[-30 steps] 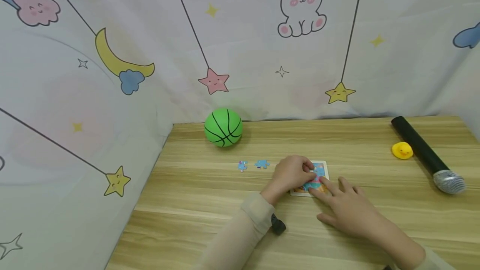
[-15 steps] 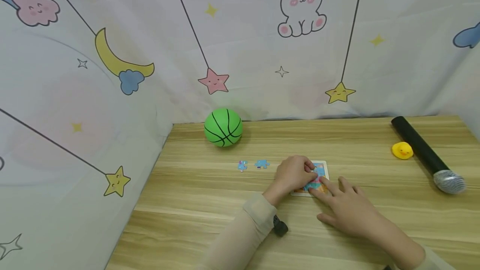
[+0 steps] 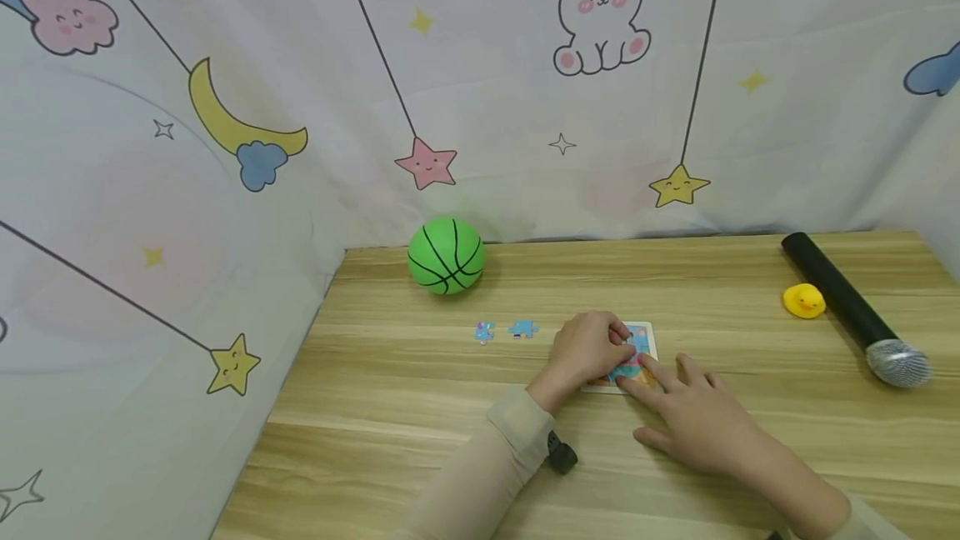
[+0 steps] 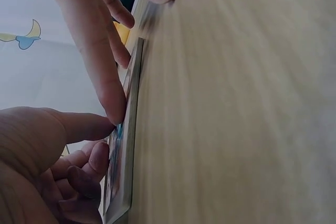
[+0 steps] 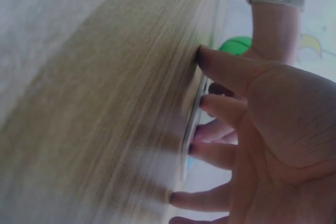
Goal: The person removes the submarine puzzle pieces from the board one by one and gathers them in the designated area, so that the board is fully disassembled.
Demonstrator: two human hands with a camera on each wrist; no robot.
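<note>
A small picture puzzle (image 3: 640, 342) with a white border lies on the table, partly covered by both hands. My left hand (image 3: 588, 348) reaches over its left side with thumb and fingers curled together, pinching a puzzle piece low against the picture; the hand hides most of the piece. In the left wrist view, the left thumb meets a fingertip of my right hand (image 4: 97, 72) close over the puzzle board (image 4: 128, 145). The right hand, fingers spread, rests fingertips on the puzzle's lower right part, its thumb touching the table. Two loose blue puzzle pieces (image 3: 522, 328) lie left of the board.
A green ball (image 3: 447, 257) stands at the back left of the wooden table (image 3: 360, 407). At the right lie a yellow rubber duck (image 3: 804, 301) and a black microphone (image 3: 855, 307). A printed white cloth (image 3: 510, 107) hangs behind and at the sides.
My left hand and forearm have shifted very slightly right over the puzzle. The right hand keeps its place, and the loose pieces have not moved.
</note>
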